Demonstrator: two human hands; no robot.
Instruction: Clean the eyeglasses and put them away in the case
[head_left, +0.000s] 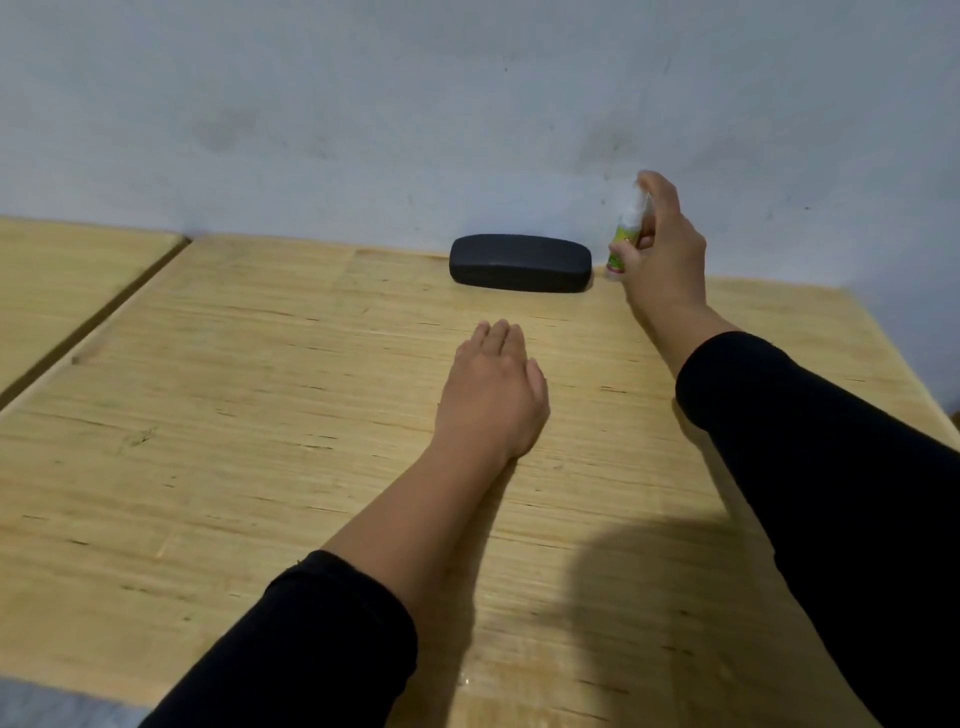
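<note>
A closed black eyeglasses case (520, 263) lies on the wooden table (260, 415) near the wall. Just right of it stands a small spray bottle (626, 236) with a green label and a clear top. My right hand (662, 254) is wrapped around the bottle, with a finger over its top. My left hand (493, 392) lies flat, palm down, on the table in front of the case, holding nothing. No eyeglasses are visible.
A pale blue-grey wall (467, 104) runs right behind the table. A second wooden table (62, 270) adjoins at the left, separated by a dark gap. The table's right edge falls off at the far right.
</note>
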